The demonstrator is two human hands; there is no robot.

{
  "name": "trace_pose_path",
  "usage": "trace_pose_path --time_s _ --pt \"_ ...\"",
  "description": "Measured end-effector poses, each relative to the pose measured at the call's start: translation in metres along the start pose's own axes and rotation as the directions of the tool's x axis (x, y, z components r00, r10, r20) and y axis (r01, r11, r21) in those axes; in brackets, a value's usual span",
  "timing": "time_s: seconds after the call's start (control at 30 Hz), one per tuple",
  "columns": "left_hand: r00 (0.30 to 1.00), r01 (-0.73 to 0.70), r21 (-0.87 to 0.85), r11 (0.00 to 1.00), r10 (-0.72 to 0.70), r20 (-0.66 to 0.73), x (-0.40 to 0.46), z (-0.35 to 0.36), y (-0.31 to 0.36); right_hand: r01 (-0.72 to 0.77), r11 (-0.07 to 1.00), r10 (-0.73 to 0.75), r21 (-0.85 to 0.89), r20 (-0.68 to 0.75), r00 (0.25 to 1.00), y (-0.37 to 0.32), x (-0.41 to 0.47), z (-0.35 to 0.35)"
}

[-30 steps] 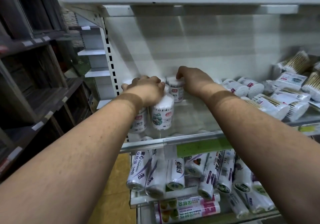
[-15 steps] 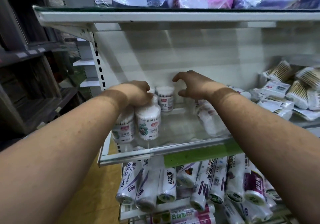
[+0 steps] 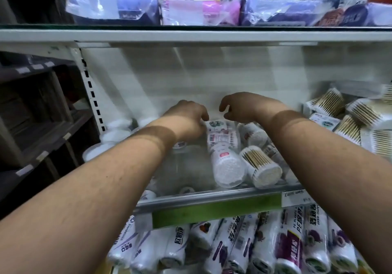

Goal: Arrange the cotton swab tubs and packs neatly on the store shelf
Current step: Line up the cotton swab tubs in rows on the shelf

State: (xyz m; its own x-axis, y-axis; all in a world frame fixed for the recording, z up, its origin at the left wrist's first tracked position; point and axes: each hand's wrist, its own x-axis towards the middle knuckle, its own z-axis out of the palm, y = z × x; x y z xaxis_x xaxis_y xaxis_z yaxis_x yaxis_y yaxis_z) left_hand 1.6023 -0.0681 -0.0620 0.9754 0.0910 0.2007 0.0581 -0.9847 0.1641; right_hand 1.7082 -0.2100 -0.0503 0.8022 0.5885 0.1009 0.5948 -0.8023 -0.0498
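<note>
I see a big white store shelf that fills most of the frame, with a green strip along its front edge in the lower middle. My two bare arms reach in from the bottom corners toward the middle.

Up at the top of the frame sits a row of shiny plastic bags, purple and pink ones, on the shelf above. Down at the bottom lie many white rolls with writing on them, side by side.

At the right edge there is a messy pile of cotton swab packs, with the brown stick ends showing. They lean on each other.

In the middle, a bunch of cotton swab tubs lie tipped over on their sides. One shows its white round end to me. Just beside it on the right, touching it, a tub shows brown sticks through its clear side. At the left of the shelf more tubs stand upright, but they are blurry.

My left hand is curled, and its fingertips touch a lying tub at the back. I cannot tell if it really holds it. My right hand hangs just above the lying tubs with its fingers bent like a claw, half open, and it holds nothing.
</note>
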Motion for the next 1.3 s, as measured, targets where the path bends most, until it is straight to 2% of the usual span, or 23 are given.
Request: trace_pose_path --time_s 0.1,0.2,0.33,0.43,0.6,0.73,0.9,1.07,1.3 --pt "0.999 -0.032 -0.005 0.999 0.032 0.000 0.009 0.010 0.013 0.034 0.999 -0.033 -0.028 0.042 0.999 0.015 0.006 0.000" --pt "0.993 -0.053 -0.029 0.998 0.056 0.100 0.012 0.019 0.023 0.077 0.995 -0.071 -0.060 0.106 0.992 0.026 0.014 0.009" --pt "0.985 -0.056 -0.036 0.998 0.061 0.162 0.016 0.023 0.029 0.169 0.969 -0.160 -0.180 0.065 0.985 0.032 0.022 0.024" --pt "0.981 -0.043 0.008 0.999 0.040 0.190 0.017 0.021 0.032 0.209 0.949 -0.191 -0.235 0.095 0.977 0.034 0.024 0.031" --pt "0.977 -0.066 0.144 0.987 0.035 0.211 0.016 0.021 0.034 0.259 0.948 -0.258 -0.183 0.028 0.966 0.042 0.027 0.026" --pt "0.989 0.004 0.171 0.985 -0.030 0.148 0.008 0.024 0.029 0.333 0.927 -0.344 -0.171 -0.034 0.938 0.042 0.027 0.012" --pt "0.989 0.139 0.088 0.986 -0.143 0.038 -0.007 0.028 0.024 0.427 0.873 -0.450 -0.236 -0.052 0.891 0.031 0.023 0.006" --pt "0.968 0.243 -0.104 0.964 -0.248 -0.036 -0.021 0.036 0.033 0.468 0.869 -0.481 -0.161 -0.048 0.876 0.021 0.020 0.007" --pt "0.883 0.379 -0.394 0.837 -0.454 -0.115 -0.040 0.067 0.029 0.419 0.901 -0.430 -0.111 -0.112 0.896 0.018 0.019 0.011"
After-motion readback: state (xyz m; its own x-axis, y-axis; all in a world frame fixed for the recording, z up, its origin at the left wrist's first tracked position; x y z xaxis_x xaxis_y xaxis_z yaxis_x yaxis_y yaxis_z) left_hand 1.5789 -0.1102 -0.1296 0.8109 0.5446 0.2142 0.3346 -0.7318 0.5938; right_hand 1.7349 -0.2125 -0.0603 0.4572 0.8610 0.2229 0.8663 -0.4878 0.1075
